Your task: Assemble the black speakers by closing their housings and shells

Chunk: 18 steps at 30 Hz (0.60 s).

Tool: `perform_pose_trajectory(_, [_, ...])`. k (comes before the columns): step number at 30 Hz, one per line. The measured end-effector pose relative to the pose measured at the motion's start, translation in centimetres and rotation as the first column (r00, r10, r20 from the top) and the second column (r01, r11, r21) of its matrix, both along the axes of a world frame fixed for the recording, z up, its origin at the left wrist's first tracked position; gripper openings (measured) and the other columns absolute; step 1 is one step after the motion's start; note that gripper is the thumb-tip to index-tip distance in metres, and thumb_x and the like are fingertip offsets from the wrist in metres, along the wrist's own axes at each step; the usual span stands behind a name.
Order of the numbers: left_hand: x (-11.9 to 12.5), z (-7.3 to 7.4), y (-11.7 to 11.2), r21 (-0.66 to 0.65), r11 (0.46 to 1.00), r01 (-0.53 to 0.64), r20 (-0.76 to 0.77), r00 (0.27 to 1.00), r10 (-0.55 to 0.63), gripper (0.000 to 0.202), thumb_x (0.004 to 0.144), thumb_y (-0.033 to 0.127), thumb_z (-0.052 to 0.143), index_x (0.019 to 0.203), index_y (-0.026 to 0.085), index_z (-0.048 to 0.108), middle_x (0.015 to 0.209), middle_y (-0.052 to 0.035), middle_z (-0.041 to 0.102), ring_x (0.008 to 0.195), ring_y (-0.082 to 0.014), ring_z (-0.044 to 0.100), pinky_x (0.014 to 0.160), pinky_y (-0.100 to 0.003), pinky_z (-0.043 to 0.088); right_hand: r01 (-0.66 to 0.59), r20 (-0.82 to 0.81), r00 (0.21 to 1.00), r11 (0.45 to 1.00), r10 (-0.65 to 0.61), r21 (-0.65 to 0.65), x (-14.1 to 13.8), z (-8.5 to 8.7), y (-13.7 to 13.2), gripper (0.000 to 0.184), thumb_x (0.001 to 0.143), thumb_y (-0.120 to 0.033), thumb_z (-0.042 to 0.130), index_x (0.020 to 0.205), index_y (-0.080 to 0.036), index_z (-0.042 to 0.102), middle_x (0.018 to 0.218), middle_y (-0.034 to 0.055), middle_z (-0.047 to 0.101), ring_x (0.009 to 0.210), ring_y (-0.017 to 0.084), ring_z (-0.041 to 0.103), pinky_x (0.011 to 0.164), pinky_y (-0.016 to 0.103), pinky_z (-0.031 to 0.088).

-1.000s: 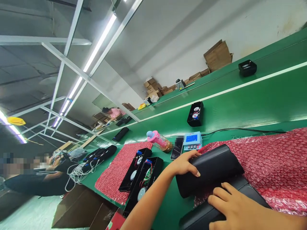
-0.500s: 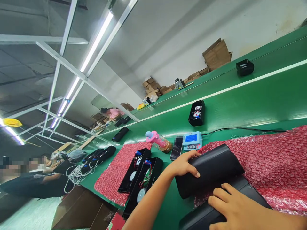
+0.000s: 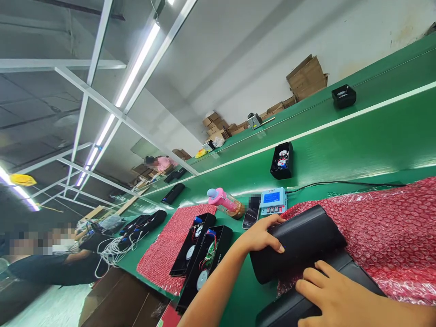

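Two black casings handled at the near side of the green tabletop

Toward the near edge of the tabletop point(image 3: 241, 295), the upper black casing point(image 3: 306, 240) is grasped at its left end by the left hand point(image 3: 261, 234), with the thumb laid across the front and the fingers over the far side. The lower black casing point(image 3: 284, 306) is covered by the right hand point(image 3: 329, 290); its fingers are bent over the surface, but whether a firm grip is applied cannot be told. Red bubble wrap point(image 3: 384, 231) is spread beside and partly beneath the casings.

Nearer the far edge, a blue device point(image 3: 272, 200), a phone point(image 3: 251, 217) and a pink-topped bottle point(image 3: 226, 203) are set close together. By the near left edge, a second red sheet point(image 3: 161, 236) is partly covered by two open housings point(image 3: 211, 256), in which wires and round parts are exposed. Farther along that edge, white cables point(image 3: 114, 250) are heaped beside more black units point(image 3: 143, 224). Below it, a cardboard box point(image 3: 116, 295) is placed. At the far left, a person in dark clothing point(image 3: 57, 268) is seen.
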<state>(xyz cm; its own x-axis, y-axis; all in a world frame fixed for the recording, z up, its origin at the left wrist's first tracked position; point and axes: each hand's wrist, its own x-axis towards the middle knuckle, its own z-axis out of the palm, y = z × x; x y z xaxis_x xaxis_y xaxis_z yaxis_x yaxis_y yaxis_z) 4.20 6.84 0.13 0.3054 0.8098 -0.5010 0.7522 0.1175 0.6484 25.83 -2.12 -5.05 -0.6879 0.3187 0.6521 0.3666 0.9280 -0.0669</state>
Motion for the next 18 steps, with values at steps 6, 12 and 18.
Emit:
perform_pose_trajectory(6, [0.0, 0.01, 0.0, 0.009, 1.0, -0.005, -0.002, 1.0, 0.006, 0.065, 0.044, 0.033, 0.078, 0.104, 0.021, 0.06, 0.102, -0.0019, 0.059, 0.099, -0.0256, 0.05, 0.087, -0.034, 0.038, -0.025, -0.016, 1.0, 1.0, 0.025, -0.016, 0.28, 0.2, -0.08, 0.019, 0.091, -0.039, 0.047, 0.086, -0.03, 0.063, 0.086, -0.0012, 0.062, 0.078, 0.018, 0.056, 0.063, 0.031, 0.039])
perform_pose_trajectory(12, [0.11, 0.08, -0.13, 0.023, 1.0, -0.019, -0.008, 1.0, 0.019, 0.067, 0.043, 0.032, 0.078, 0.106, 0.02, 0.059, 0.104, -0.0022, 0.057, 0.098, -0.0246, 0.05, 0.087, -0.033, 0.038, -0.053, 0.073, 0.996, 0.997, 0.058, -0.063, 0.17, -0.06, -0.09, 0.017, 0.091, -0.039, 0.046, 0.094, -0.04, 0.064, 0.091, -0.0009, 0.062, 0.079, 0.02, 0.055, 0.062, 0.032, 0.039])
perform_pose_trajectory(18, [0.03, 0.03, -0.09, 0.022, 1.0, -0.019, -0.003, 1.0, 0.019, 0.065, 0.043, 0.03, 0.079, 0.104, 0.021, 0.06, 0.102, -0.001, 0.057, 0.096, -0.0235, 0.05, 0.086, -0.033, 0.038, -0.072, 0.116, 0.99, 0.993, 0.082, -0.091, 0.2, -0.08, -0.04, 0.019, 0.091, -0.037, 0.046, 0.096, -0.042, 0.063, 0.093, 0.0006, 0.061, 0.08, 0.022, 0.055, 0.062, 0.033, 0.04])
